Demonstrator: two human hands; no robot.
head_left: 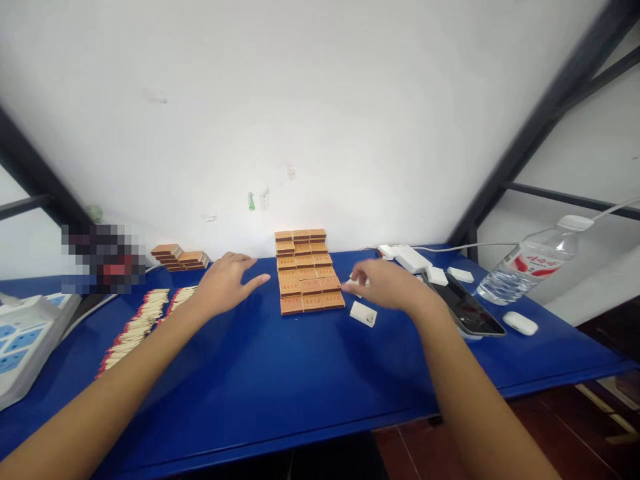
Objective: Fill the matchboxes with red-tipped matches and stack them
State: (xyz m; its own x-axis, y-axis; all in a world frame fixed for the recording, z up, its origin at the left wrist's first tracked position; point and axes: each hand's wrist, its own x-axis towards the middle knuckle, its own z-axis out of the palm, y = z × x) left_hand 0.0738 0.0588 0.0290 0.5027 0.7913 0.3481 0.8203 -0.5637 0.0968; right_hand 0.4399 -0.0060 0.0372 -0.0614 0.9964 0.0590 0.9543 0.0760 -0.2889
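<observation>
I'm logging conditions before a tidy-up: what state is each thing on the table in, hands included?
Left hand: open, nothing held
Right hand: fingers bent, grip unclear
Middle boxes: stacked in steps
Left boxes: stacked
Matches: loose, laid in rows
White piece: lying down
Phone: screen dark
Bottle: capped
White case: shut

On a blue worktop (300, 373), stepped matchboxes (306, 275) stand between a spread left hand (227, 281) and a curled right hand (383, 283). Matches (141, 320) lie at left; a bottle (533, 260) is at right.
</observation>
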